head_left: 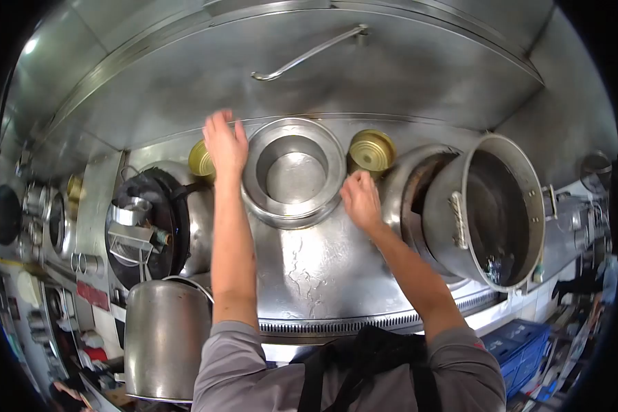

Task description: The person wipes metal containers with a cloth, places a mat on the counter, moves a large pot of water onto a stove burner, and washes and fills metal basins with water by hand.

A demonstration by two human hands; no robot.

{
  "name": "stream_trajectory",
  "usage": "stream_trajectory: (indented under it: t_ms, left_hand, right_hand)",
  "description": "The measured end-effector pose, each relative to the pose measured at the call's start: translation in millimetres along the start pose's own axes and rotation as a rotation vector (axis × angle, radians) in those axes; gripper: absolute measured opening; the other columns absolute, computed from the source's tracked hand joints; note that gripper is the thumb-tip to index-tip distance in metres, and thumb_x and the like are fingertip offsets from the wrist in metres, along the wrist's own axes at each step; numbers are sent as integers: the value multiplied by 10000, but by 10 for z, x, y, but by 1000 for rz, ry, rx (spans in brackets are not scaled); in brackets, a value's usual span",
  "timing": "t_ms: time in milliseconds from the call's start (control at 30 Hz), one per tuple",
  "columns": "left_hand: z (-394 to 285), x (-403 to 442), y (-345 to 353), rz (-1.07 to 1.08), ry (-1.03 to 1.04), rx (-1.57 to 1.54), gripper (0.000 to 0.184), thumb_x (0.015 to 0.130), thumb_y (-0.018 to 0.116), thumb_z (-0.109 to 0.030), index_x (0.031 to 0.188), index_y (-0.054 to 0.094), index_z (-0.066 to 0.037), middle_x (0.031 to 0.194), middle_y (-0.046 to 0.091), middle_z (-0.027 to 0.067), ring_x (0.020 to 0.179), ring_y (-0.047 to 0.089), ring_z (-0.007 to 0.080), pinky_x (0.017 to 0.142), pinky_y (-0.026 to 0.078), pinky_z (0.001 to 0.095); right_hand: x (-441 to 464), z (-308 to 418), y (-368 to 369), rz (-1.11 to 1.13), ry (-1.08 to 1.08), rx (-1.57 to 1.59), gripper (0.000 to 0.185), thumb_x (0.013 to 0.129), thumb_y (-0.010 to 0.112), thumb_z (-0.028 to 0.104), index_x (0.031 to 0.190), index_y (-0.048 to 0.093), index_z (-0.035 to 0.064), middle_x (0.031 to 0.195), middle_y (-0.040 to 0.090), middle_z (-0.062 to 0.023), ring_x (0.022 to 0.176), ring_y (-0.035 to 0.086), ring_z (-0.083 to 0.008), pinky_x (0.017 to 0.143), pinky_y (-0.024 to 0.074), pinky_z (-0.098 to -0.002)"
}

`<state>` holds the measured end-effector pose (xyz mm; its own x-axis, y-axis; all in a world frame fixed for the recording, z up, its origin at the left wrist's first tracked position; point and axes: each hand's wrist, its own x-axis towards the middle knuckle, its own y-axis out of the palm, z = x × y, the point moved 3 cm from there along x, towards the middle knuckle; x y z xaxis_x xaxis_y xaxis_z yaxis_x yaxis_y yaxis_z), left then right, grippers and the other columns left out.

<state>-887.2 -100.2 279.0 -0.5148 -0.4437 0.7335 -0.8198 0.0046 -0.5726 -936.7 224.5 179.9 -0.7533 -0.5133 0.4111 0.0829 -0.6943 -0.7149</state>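
Observation:
My left hand (226, 141) is raised with its fingers apart, left of the round steel basin (295, 172) and partly over a gold-coloured tin (200, 159). Nothing shows in that hand. My right hand (360, 195) is at the basin's right side, just below a second gold tin (372, 150). Its fingers are bent together, and what they hold, if anything, is hidden. The basin has a wide rim and a flat, shiny bottom. Wet streaks mark the steel counter (302, 264) in front of it.
A large tilted pot (499, 206) with dark contents leans at the right. Dark pans with a small steel pot (130, 210) are stacked at the left, above a tall steel pot (166, 340). A spout (309, 55) extends from the back wall. A blue crate (522, 353) is lower right.

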Motion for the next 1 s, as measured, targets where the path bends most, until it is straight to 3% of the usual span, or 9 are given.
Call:
stream_trajectory:
  t_ms: [67,200,267,433,500,567,633,900,1000]
  left_hand:
    - [-954,728,-248,80,271,-102,418,867,709,-212,1220,558,-45,1169,623,195,1105,585,384,945,452,483]
    - [-1479,1044,131,357,411,-32,576,897,695,-293,1358,482,-21,1243,625,231,1192,580,377,992,465,480]
    - [-1564,1032,356,619,296,120,680,931,654,-330,1453,371,2,1277,609,274,1238,568,387,1021,472,478]
    - [-2347,852,209,784,226,115,678,940,631,-298,1457,340,30,1217,635,300,1164,613,421,993,485,479]
    - [-2627,821,179,870,135,19,675,943,620,-288,1454,333,46,1179,656,288,1121,645,401,988,493,450]
    - [-2769,812,254,995,-62,-216,702,941,619,-297,1473,311,43,1185,653,269,993,693,345,950,519,449]
    - [-2899,718,322,1067,-234,-650,699,964,626,-198,1512,246,9,1158,602,170,810,678,190,732,561,336]
    - [-3059,706,228,1059,-210,-544,667,968,609,-196,1532,277,-66,1177,619,143,920,656,195,755,544,349]
    - [-2970,782,141,1048,-112,-288,623,969,608,-206,1516,339,-82,1173,641,142,951,656,193,755,539,348]
  right_hand:
    - [-718,111,-399,94,-20,78,102,872,657,113,927,589,60,1016,543,-148,1007,544,-369,844,457,-480]
    - [-2111,83,-883,293,146,181,119,861,695,140,888,616,55,1046,572,-145,1009,564,-361,865,469,-443]
    - [-2649,-10,-1176,252,197,203,121,858,702,144,870,623,54,1038,581,-148,1004,573,-363,869,475,-433]
    - [-3625,-346,-1737,133,569,149,100,843,693,99,861,639,16,915,601,-180,851,617,-365,770,516,-440]
    - [-3738,-352,-1964,29,563,99,93,844,685,85,859,641,5,874,602,-188,794,620,-362,716,521,-436]
    - [-3777,-323,-2106,-3,574,138,94,842,686,78,859,640,-2,865,609,-188,779,624,-350,692,522,-417]
    - [-3781,-317,-2191,-47,623,149,94,838,691,69,857,640,-8,857,618,-179,761,628,-330,693,525,-397]
    - [-4040,-141,-2362,13,585,196,81,838,686,47,861,635,-12,854,608,-164,753,622,-314,686,523,-383]
    - [-4277,-130,-2420,-7,610,164,88,832,688,49,862,635,-13,860,607,-179,749,626,-331,668,528,-390]
